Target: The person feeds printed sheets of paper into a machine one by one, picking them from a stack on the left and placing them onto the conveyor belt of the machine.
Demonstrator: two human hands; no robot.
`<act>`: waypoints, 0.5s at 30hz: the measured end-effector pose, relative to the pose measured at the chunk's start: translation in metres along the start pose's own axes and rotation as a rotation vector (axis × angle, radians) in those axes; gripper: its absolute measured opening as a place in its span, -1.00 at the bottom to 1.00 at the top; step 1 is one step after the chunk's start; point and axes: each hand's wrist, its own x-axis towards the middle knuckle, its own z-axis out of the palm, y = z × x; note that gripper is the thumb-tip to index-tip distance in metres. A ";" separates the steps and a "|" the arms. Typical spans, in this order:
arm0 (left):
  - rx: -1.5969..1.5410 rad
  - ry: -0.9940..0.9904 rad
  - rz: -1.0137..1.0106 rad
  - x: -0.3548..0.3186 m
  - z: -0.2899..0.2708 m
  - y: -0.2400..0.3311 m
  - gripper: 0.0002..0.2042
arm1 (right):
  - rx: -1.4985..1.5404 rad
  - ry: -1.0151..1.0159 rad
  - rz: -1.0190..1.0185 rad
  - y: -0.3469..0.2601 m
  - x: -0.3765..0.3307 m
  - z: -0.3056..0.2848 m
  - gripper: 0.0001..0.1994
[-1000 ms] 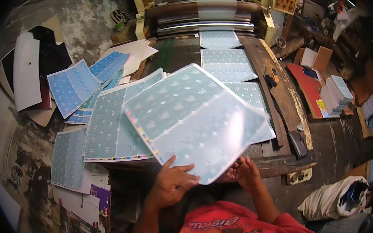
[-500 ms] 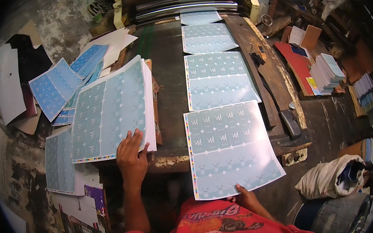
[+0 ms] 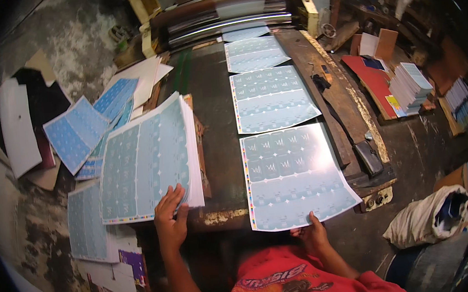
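A pale blue-green printed sheet (image 3: 293, 191) lies over the near edge of the dark machine table, its near end jutting toward me. My right hand (image 3: 313, 235) pinches that near edge, thumb on top and fingers underneath. To the left stands a thick stack of similar printed sheets (image 3: 145, 153), slightly tilted. At its near right corner rests my left hand (image 3: 171, 210), fingers stretched over the top sheet and thumb apart. Beyond the sheet I hold, another printed sheet (image 3: 272, 101) and more behind it form a line running up to the metal rollers (image 3: 229, 25).
Loose blue sheets (image 3: 76, 135) and white boards lie left of the stack. A black pouch with a strap (image 3: 367, 158) lies on the table's right side. Farther right are paper stacks (image 3: 410, 89) on a red board and a white sack (image 3: 427, 221).
My right hand has moved the held sheet farther from me, so less of it overhangs the table. My left hand stays at the stack's corner. The whole view has shifted slightly.
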 end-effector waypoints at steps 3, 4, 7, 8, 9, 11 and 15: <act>-0.041 0.034 -0.047 0.002 0.007 0.000 -0.62 | 0.029 0.066 -0.006 0.011 0.023 -0.004 -0.45; -0.082 0.081 -0.064 0.001 0.012 0.001 -0.60 | 0.021 0.082 -0.049 0.012 0.025 -0.002 -0.47; -0.205 0.187 -0.095 -0.007 0.024 -0.013 -0.56 | 0.067 0.091 -0.163 0.027 0.030 0.002 -0.52; -0.277 0.224 -0.100 -0.009 0.029 -0.019 -0.55 | 0.066 0.090 -0.198 0.030 0.028 0.004 -0.50; -0.237 0.223 -0.107 -0.009 0.031 -0.015 -0.55 | 0.061 0.095 -0.232 0.031 0.024 0.009 -0.47; -0.165 0.222 -0.126 -0.008 0.035 -0.005 -0.56 | 0.089 0.046 -0.278 0.034 0.021 0.002 -0.35; -0.111 0.265 -0.108 -0.014 0.041 -0.018 -0.57 | 0.149 -0.034 -0.321 0.042 0.022 -0.010 -0.26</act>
